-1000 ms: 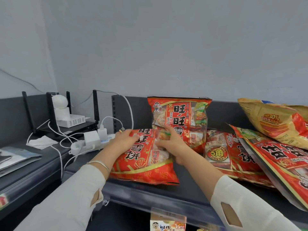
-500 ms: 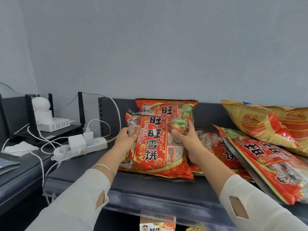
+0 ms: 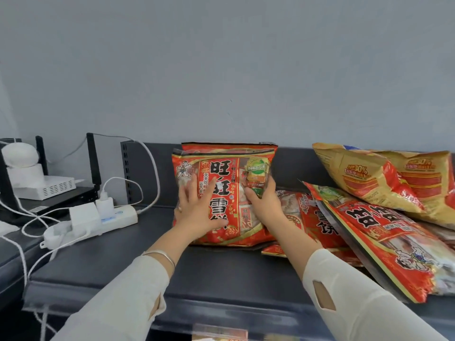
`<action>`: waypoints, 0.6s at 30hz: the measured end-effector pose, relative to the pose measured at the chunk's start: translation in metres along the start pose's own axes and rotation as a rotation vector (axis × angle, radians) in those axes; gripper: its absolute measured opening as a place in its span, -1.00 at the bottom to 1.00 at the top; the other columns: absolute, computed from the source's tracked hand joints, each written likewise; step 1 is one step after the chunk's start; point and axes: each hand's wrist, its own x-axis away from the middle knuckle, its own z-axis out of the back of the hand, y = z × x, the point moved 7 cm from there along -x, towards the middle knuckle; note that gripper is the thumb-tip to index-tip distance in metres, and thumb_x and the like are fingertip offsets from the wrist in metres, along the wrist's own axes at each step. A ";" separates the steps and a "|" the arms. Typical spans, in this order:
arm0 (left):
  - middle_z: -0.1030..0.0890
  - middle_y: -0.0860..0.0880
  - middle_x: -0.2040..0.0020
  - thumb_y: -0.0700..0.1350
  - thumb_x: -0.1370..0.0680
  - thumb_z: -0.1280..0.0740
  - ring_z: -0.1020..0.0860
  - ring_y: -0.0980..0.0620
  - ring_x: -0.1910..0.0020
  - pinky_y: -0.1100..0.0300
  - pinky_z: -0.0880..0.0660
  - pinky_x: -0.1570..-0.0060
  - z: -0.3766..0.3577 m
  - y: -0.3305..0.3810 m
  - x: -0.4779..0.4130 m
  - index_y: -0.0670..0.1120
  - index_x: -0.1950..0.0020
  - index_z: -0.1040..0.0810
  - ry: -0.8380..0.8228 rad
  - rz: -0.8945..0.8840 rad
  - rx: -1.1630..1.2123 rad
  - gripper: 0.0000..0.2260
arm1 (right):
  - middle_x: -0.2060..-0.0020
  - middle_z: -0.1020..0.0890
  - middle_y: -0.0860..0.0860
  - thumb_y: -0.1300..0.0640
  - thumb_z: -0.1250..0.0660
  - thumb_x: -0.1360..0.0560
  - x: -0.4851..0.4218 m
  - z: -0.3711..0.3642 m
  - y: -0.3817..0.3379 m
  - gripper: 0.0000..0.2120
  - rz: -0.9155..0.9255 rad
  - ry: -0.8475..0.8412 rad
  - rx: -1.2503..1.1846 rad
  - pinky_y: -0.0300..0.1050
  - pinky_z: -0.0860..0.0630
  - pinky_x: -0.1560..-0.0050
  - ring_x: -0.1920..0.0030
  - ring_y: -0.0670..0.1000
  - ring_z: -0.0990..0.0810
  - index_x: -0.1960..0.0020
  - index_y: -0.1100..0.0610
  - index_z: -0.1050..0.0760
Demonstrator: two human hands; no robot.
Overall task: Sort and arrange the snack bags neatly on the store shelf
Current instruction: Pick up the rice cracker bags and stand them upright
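Front red bag (image 3: 222,193): stands upright on its bottom seam at the back of the shelf (image 3: 197,274), long axis vertical, face to the viewer, resting against a rear red bag (image 3: 229,146) of the same make, whose top edge shows just above it.

Position to hands: straight ahead of both.
- Left hand (image 3: 197,207): spread flat on the left half of the face, pressing it back.
- Right hand (image 3: 264,205): curled round the right edge, thumb on the front.

Likely step: squaring the bag into the row.

Print: 旺旺雪饼 in large black characters down a red panel; cartoon boy logo top left; a "100%" roundel; green and yellow badge top right, too small to read.

Toppled red bag (image 3: 384,244): same brand, lying slantwise to the right on other bags, nearer the right hand, probably next to stand.

Yellow bags (image 3: 364,175): far right, slumped, marked "30%".

Power strip (image 3: 105,219): on the shelf to the left, well apart from the bags.
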 end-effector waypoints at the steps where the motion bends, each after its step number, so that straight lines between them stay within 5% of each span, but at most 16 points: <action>1: 0.41 0.04 -0.49 0.25 -0.37 -0.41 0.42 -0.13 -0.46 -0.31 0.00 -0.40 0.002 -0.001 0.000 0.26 -0.49 0.26 0.012 -0.014 0.020 -0.03 | -0.37 -0.43 0.05 -0.02 -0.28 -0.56 0.001 0.001 -0.001 -0.30 0.027 0.018 0.000 0.10 -0.49 -0.22 -0.29 0.12 -0.50 -0.55 -0.01 0.06; 8: 0.33 0.07 -0.52 0.30 -0.44 -0.29 0.36 -0.11 -0.49 -0.36 0.02 -0.39 0.007 -0.005 0.006 0.29 -0.49 0.17 0.029 -0.016 -0.049 -0.20 | -0.35 -0.44 0.09 0.00 -0.27 -0.57 0.007 0.000 0.006 -0.25 0.028 0.001 0.141 0.08 -0.47 -0.22 -0.29 0.15 -0.49 -0.56 0.02 0.14; 12: 0.11 -0.03 -0.55 0.15 -0.48 -0.31 0.24 -0.16 -0.52 -0.37 0.20 -0.35 0.027 0.021 0.011 0.21 -0.46 -0.15 0.249 0.065 -0.088 -0.41 | -0.35 -0.36 0.14 0.05 -0.30 -0.55 0.014 0.024 -0.012 -0.34 0.134 0.101 0.360 0.05 -0.45 -0.23 -0.28 0.15 -0.46 -0.53 0.08 -0.05; 18: -0.40 0.01 -0.38 0.03 -0.56 -0.23 -0.30 -0.04 -0.40 -0.08 -0.19 -0.36 0.030 0.110 0.020 0.06 -0.37 -0.38 0.343 -0.227 0.083 -0.63 | -0.36 -0.35 0.08 0.09 -0.26 -0.57 0.043 0.063 -0.057 -0.54 0.377 0.130 0.493 -0.05 -0.46 -0.26 -0.29 0.07 -0.43 -0.45 0.10 -0.29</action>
